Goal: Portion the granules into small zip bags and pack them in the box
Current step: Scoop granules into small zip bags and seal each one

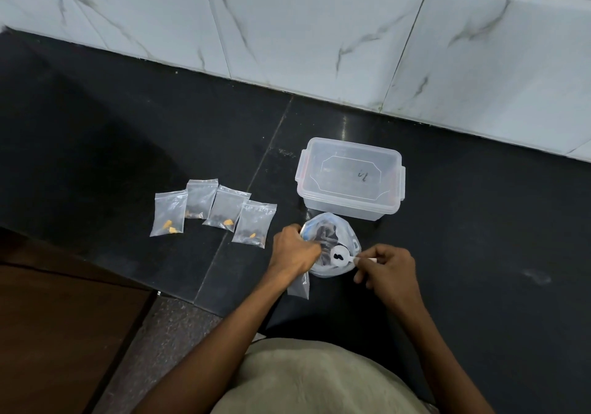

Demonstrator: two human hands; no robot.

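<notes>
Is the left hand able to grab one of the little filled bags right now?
Probably not yet. The left hand is busy gripping the big bag and an empty small bag. The filled bags lie close by to its left with nothing between, so once freed it likely could.

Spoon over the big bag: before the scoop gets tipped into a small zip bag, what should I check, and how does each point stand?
1. Spoon loaded with dark granules: ok.
2. Right hand pinches the spoon handle: ok.
3. Left hand grips the big bag rim: ok.
4. Empty small bag mouth open: cannot tell.
5. Four filled bags set aside left: ok.
6. Box open for packing: not ok, lid on.
</notes>
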